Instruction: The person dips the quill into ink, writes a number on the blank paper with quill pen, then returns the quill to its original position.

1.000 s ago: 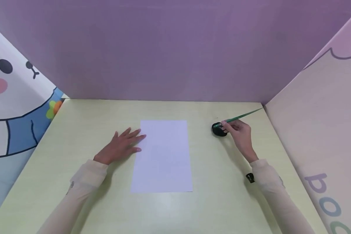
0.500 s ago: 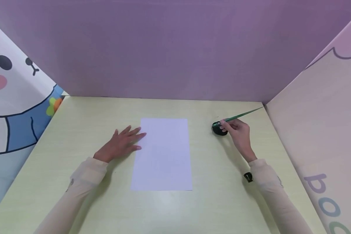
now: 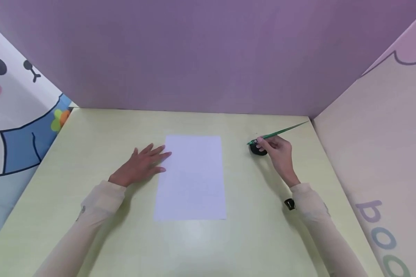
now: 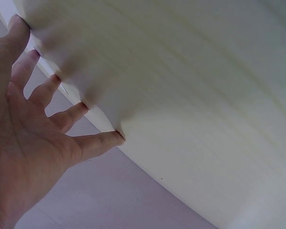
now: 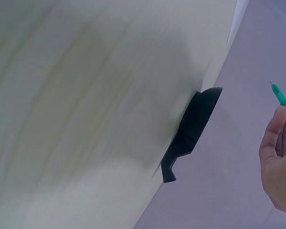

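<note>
In the head view my left hand [image 3: 140,165] lies with fingers spread over the left edge of a blank white sheet of paper [image 3: 190,181]. The left wrist view shows those fingers [image 4: 97,143] nearly straight, their tips touching down. My right hand [image 3: 279,152] pinches a green pen [image 3: 286,130] with a long tapering tail pointing up to the right. Partly behind the fingers is a black rounded pen stand [image 3: 257,150] on the table. In the right wrist view the pen's fine tip [image 5: 278,92] is exposed, apart from the black stand [image 5: 195,126].
The pale wood-grain table [image 3: 197,246] ends at a purple panel [image 3: 194,57] behind. Printed panels flank it, one with a cartoon animal [image 3: 17,100] at left, one with letters [image 3: 383,237] at right. A small black piece [image 3: 289,204] sits against the right sleeve.
My right hand has drawn the pen slightly up and left, so its tip now shows beyond the black stand. The left hand and paper stay in place; the head view has shifted slightly.
</note>
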The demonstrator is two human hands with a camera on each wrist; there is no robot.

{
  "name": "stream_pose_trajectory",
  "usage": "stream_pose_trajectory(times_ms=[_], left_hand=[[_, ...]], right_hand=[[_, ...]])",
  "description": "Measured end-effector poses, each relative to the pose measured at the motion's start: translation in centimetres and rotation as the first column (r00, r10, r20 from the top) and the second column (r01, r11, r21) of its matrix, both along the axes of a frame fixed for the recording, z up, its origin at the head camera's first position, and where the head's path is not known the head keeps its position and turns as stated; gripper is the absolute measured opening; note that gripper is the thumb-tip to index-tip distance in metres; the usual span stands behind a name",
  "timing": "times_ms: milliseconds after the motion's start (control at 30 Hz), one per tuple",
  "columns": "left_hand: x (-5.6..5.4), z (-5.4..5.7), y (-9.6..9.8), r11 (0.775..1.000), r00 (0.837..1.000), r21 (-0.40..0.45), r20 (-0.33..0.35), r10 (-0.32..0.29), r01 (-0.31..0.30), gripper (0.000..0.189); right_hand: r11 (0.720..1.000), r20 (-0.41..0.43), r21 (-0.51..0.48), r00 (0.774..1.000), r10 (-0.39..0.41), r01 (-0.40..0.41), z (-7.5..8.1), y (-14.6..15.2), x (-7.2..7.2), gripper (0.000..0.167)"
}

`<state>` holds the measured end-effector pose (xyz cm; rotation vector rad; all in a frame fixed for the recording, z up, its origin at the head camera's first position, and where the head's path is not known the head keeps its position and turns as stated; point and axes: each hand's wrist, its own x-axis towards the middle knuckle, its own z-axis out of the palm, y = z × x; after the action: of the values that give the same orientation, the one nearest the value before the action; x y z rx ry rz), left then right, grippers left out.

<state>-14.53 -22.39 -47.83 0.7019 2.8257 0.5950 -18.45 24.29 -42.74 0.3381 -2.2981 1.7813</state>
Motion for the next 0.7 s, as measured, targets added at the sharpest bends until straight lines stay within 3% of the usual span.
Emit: stream_pose_trajectory(times_ms=[233,700], left_hand=[[0.0,0.3,0.0,1.000,1.000,0.009,0.014,0.005,-0.005,0.060],[-0.2,0.0,-0.2,1.000,0.999,0.012,0.045,0.008,-0.009,0.061]], right_hand=[[1.000,-0.005,-0.002,1.000,0.000,0.000,-1.6,0.5,-1.1,0.021],[1.000,-0.007,0.007,1.000,0.017,-0.017,-1.7,-0.2,-1.4,0.018]])
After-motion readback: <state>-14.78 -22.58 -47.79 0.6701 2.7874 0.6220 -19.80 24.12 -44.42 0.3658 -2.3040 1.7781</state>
